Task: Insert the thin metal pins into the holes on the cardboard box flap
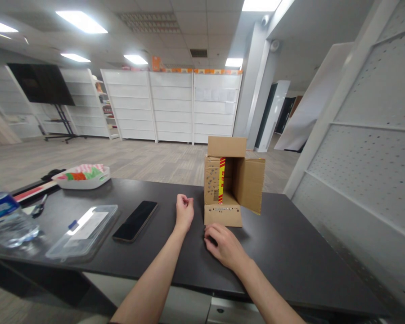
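Note:
A brown cardboard box (pixel 212 180) lies on its side on the dark table, its open end facing me and its flaps spread. Yellow-and-red tape (pixel 222 180) runs down the partly closed left flap. Small dark, shiny spots dot that flap and the lower flap (pixel 223 220). My left hand (pixel 184 210) is closed over the table, left of the box. Just in front of the lower flap is my right hand (pixel 222 243), its fingers curled in toward the thumb. What either hand holds, if anything, is hidden.
To the left lie a black phone (pixel 135 220) and a clear plastic case (pixel 83 231). A water bottle (pixel 6 220) stands at the far left. Behind is a white tray (pixel 84 181) of colourful items. A perforated panel (pixel 367 171) rises along the right.

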The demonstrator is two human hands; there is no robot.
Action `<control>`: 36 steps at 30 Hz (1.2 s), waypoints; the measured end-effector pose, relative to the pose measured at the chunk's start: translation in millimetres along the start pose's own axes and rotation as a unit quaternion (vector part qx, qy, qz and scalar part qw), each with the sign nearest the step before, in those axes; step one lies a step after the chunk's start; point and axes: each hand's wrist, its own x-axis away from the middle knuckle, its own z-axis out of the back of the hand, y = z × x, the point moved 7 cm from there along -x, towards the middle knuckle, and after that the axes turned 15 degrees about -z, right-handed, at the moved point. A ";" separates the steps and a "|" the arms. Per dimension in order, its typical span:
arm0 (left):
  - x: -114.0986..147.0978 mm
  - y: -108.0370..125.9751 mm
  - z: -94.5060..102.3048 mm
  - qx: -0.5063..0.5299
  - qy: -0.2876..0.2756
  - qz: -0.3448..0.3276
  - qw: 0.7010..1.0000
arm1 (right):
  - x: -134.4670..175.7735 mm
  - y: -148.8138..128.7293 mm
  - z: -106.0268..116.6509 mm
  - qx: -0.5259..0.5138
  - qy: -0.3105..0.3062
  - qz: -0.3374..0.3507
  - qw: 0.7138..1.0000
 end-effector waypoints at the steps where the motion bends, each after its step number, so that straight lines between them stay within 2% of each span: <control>1: 0.0 0.3 0.0 0.001 0.001 -0.001 1.000 | 0.0 0.6 -0.7 0.002 -0.002 0.000 1.000; 36: 1.3 4.4 0.2 0.000 -0.002 0.004 1.000 | -1.1 3.4 -1.4 -0.005 -0.013 -0.014 1.000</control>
